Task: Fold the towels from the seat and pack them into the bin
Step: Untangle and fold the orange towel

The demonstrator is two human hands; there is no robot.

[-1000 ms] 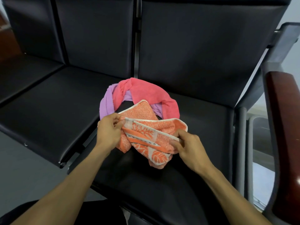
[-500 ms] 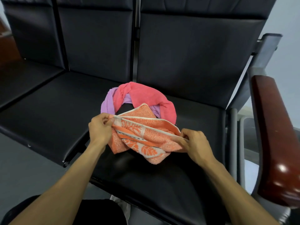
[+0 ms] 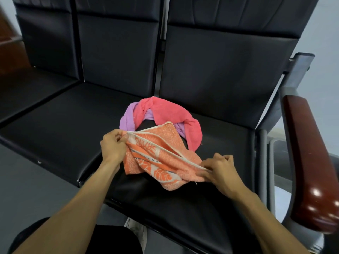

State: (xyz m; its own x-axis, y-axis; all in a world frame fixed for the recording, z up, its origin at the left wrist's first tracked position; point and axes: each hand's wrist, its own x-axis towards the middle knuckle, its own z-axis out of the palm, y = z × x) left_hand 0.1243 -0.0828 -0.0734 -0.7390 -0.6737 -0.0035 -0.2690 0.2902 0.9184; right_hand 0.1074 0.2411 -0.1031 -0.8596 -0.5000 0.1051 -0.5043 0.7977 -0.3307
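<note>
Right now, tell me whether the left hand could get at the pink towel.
Probably yes. The pink towel lies uncovered just beyond the left hand, but that hand is busy pinching the orange towel and must release it first.

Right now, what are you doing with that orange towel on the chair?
A person is holding an orange leaf-patterned towel over the black seat. The left hand pinches one end of its white-edged border and the right hand pinches the other, stretching that edge between them. The towel is bunched, not yet folded. Behind it, a pink towel and a purple towel lie twisted together on the seat, untouched. No bin is in view.
</note>
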